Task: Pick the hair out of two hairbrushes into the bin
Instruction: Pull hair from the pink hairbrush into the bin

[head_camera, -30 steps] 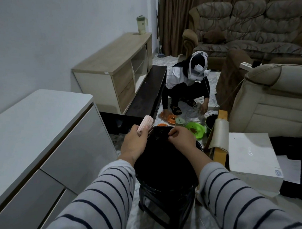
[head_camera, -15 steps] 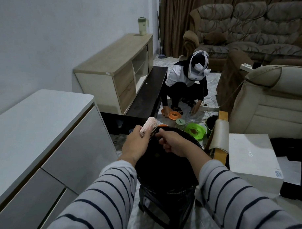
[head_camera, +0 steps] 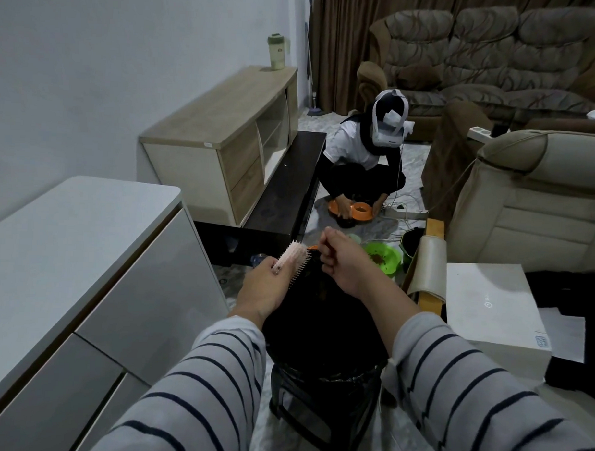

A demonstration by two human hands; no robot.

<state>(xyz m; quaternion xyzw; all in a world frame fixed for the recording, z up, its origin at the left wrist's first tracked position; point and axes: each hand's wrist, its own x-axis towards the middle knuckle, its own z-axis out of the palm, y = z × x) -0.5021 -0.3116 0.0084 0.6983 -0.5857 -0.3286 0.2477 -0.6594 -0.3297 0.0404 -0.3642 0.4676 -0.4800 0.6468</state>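
the left hand [head_camera: 265,288] grips the pink hairbrush [head_camera: 291,261] over the black bin [head_camera: 323,327], bristles facing the right hand [head_camera: 343,262], likely so pulled strands drop inside. the right hand's fingers curl just above the bin's far rim; whether they pinch hair, i cannot tell.
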